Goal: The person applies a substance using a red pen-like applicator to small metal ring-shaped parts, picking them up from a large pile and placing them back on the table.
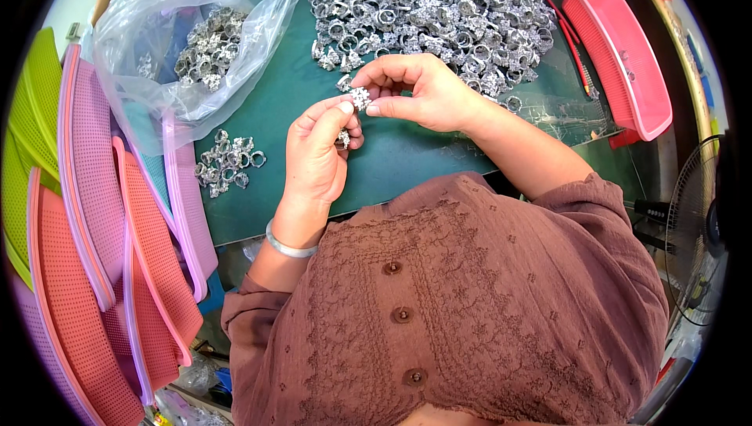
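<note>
My left hand (317, 148) is closed in a pinch on a silver-coloured ring (360, 98) whose cluster-shaped head faces up. A second ring (343, 138) is tucked in its curled fingers. From the other side, my right hand (427, 95) has its thumb and forefinger closed about the same ring's head. One more ring (345, 83) shows by the right fingertips; whether it is held or lies on the table I cannot tell. Beyond both hands a large heap of similar rings (431, 14) covers the far part of the green table (407, 155).
A small group of rings (229, 161) lies left of my hands. Behind it, a clear plastic bag (149, 22) holds more rings. Stacked coloured plastic baskets (98, 183) crowd the left edge. At right are red-handled pliers (576, 42), a pink basket (619, 58) and a fan (693, 214).
</note>
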The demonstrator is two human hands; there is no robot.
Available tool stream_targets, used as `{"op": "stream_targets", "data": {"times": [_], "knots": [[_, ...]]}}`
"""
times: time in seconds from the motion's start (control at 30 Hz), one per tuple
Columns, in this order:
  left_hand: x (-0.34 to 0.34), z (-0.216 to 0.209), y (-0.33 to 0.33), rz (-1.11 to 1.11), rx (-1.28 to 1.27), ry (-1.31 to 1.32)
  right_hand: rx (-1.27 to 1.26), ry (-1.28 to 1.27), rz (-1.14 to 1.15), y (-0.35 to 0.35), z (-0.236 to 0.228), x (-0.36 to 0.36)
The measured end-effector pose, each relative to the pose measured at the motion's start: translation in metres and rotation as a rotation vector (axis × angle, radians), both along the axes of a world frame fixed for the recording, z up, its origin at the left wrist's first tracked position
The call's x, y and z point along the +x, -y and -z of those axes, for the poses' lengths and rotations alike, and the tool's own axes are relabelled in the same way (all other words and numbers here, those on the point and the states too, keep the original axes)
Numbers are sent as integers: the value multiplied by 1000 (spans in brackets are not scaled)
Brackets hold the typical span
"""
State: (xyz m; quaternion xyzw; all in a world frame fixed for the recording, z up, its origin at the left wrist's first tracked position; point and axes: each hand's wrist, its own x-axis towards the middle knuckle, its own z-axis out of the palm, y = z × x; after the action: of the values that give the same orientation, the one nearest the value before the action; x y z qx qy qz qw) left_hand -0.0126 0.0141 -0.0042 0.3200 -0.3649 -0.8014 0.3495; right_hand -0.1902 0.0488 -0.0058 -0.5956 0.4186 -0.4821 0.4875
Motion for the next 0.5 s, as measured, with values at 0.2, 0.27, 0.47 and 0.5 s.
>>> {"op": "stream_targets", "data": {"times": [0.2,0.27,0.47,0.5], "knots": [[-1,1,0,-5,9,-5,-14,-21,6,-1,0,0],[0,1,0,18,-2,6,-14,-28,14,-1,-1,0],[0,0,0,17,-2,8,-25,-28,14,-1,0,0],[0,0,0,11,5,1,-26,-26,15,-1,0,0]]}}
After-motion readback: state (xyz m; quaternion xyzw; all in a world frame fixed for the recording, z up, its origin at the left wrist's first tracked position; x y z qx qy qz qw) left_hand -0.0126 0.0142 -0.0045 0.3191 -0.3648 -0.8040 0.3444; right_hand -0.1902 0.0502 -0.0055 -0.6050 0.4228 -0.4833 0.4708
